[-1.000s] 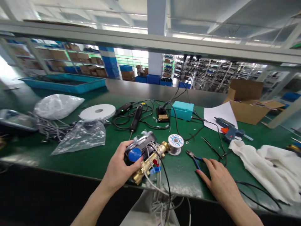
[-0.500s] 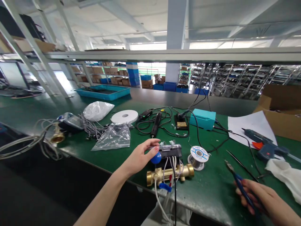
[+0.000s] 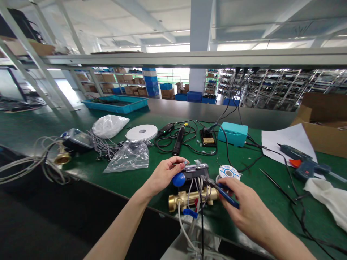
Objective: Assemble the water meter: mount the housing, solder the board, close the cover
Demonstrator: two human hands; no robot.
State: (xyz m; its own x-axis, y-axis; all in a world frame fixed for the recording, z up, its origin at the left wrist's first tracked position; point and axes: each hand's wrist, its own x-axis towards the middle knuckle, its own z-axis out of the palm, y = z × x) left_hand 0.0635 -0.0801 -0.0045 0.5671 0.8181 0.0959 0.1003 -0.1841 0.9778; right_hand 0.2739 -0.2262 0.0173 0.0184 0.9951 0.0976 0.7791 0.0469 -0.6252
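A brass pipe fitting (image 3: 177,201) lies near the table's front edge with a dark electronic housing (image 3: 191,174) above it. White, grey and black wires run out of the housing's front. My left hand (image 3: 166,174) is closed at the housing's upper left corner, thumb and fingers gripping there beside a round blue cap (image 3: 179,179). In my right hand (image 3: 241,198) are blue-handled pliers (image 3: 226,196), their jaws at the wires where they leave the housing. Whether the jaws grip a wire I cannot tell. A blue lever (image 3: 190,213) hangs below the fitting.
Behind my right hand stands a solder spool (image 3: 229,173). Farther back are a black electric screwdriver (image 3: 179,139), a soldering iron stand (image 3: 208,139) and a teal box (image 3: 232,134). Tweezers (image 3: 276,185) and a glue gun (image 3: 306,164) lie right; plastic bags (image 3: 128,157) lie left.
My right hand has brought the pliers left from the table's right side to the wires at the housing. My left hand stays at the housing's corner. The view has shifted slightly.
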